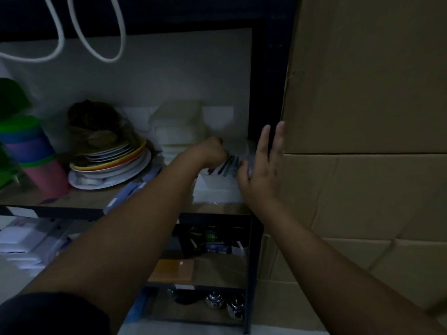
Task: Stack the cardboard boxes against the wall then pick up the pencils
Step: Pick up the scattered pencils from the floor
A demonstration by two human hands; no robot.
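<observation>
1. We see the left hand (208, 151) curled, its fingers closed round the top ends of the pencils (227, 165).
2. The pencils are dark and lean in a bunch. They stand in a white tray (217, 187) near the right end of the shelf (72, 201).
3. The right hand (261, 170) is spread, fingers straight and pointing up, and holds nothing. It is just right of the pencils, with its thumb close to the tray.
4. Its fingertips lie over the black post (260, 93), right beside the edge of the boxes (362, 93).
5. The boxes are stacked one on another, just right of the post. We cannot tell what is behind them.
6. Further left on the shelf are stacked plates (108, 165) and coloured cups (36, 153). White cords (84, 32) hang above.
</observation>
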